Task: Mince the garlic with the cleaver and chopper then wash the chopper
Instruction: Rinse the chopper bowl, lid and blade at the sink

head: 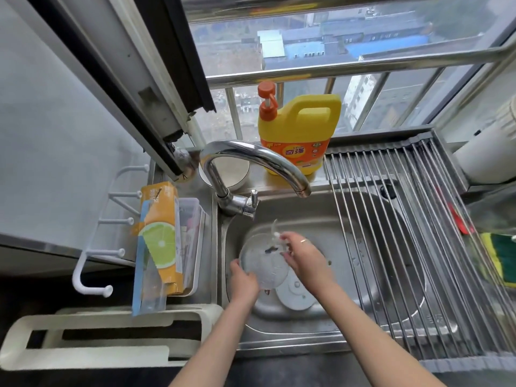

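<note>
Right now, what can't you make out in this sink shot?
Head view only:
- Blade piece: blurred, half behind the right hand.
- Whether the tap runs: no stream shows.
- White lid: partly under the bowl that the left hand grips.
- Sponge: cut off by the right edge.

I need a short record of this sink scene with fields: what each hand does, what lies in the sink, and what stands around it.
left hand: holds the rim of the clear chopper bowl
right hand: fingers at the bowl's centre, on the blade part
sink: white round lid lies under the bowl
faucet: spout above the sink; water flow cannot be told
windowsill: yellow detergent bottle
right side: metal drying rack over the sink
</note>
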`<state>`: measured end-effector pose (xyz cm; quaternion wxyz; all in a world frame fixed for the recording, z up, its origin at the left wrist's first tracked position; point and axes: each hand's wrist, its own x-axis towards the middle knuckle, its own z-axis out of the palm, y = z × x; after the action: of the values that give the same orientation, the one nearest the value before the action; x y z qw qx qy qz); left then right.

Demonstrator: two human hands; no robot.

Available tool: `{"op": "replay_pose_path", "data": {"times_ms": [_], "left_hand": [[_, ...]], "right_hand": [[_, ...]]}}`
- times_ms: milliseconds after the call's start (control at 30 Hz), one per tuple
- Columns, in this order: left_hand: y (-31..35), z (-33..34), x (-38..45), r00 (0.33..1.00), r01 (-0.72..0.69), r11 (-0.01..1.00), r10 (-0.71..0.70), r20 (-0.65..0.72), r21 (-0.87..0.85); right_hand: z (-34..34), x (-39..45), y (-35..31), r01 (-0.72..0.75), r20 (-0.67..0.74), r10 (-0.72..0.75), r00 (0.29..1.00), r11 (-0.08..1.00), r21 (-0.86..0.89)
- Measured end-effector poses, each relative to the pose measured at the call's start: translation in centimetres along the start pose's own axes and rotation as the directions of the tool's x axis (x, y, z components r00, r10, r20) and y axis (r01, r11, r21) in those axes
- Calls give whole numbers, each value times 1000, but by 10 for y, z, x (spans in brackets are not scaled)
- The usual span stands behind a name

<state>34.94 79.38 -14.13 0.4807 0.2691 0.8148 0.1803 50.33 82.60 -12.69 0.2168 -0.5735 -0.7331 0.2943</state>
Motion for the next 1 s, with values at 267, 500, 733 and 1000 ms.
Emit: {"op": "replay_pose_path", "data": {"times_ms": [267,500,733,1000], "left_hand": [[15,4,-15,995,-57,994,64,-75,90],[18,6,-9,999,34,966,-28,27,-257],[34,4,-31,996,63,936,-40,74,-345],[62,-10,-61,983,93,896,-12,185,-434]], "right_hand": [[23,-29,46,-505,235,595,769,790,-348],[42,-43,60,-568,331,642,692,767,-299],[-63,41,-25,-171,-285,302,910,897,408],[-56,127,-64,69,354,-92,931,995,77]]}}
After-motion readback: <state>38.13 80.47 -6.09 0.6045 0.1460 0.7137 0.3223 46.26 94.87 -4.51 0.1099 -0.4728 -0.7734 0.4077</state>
